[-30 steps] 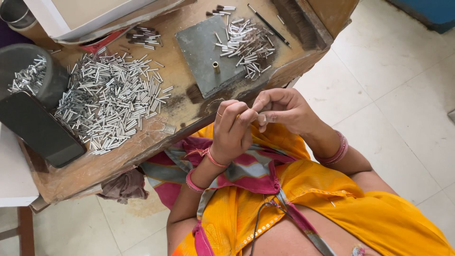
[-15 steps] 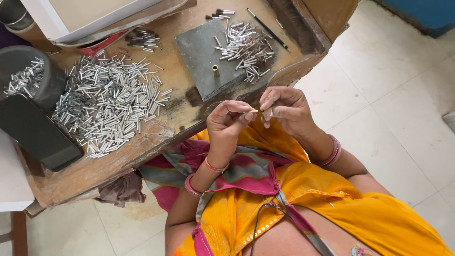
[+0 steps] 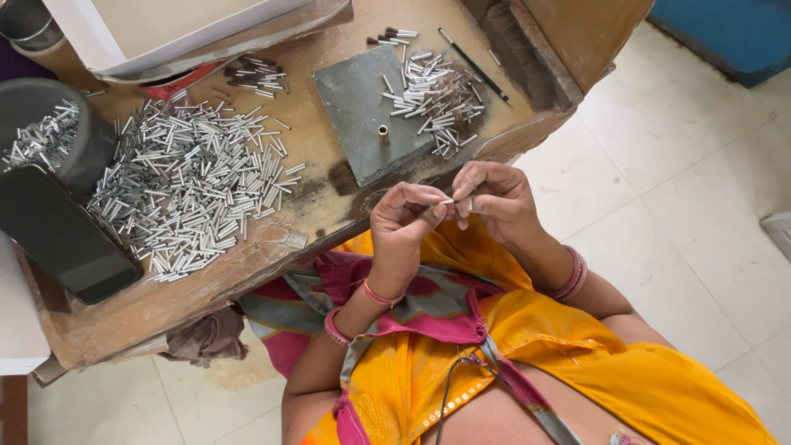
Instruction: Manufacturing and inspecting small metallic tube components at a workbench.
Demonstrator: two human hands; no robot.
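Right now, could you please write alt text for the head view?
Left hand and right hand pinch one small metal tube together above a wooden workbench edge. A large pile of tubes and a grey metal plate lie beyond.

Two hands (image 3: 449,210), one phone (image 3: 62,235), one grey slab (image 3: 362,107), two heaps of metal tubes (image 3: 189,185).

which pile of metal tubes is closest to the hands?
The small pile of metal tubes on the grey slab, just beyond both hands. The big pile lies further left; the third sits in the round tub at far left.
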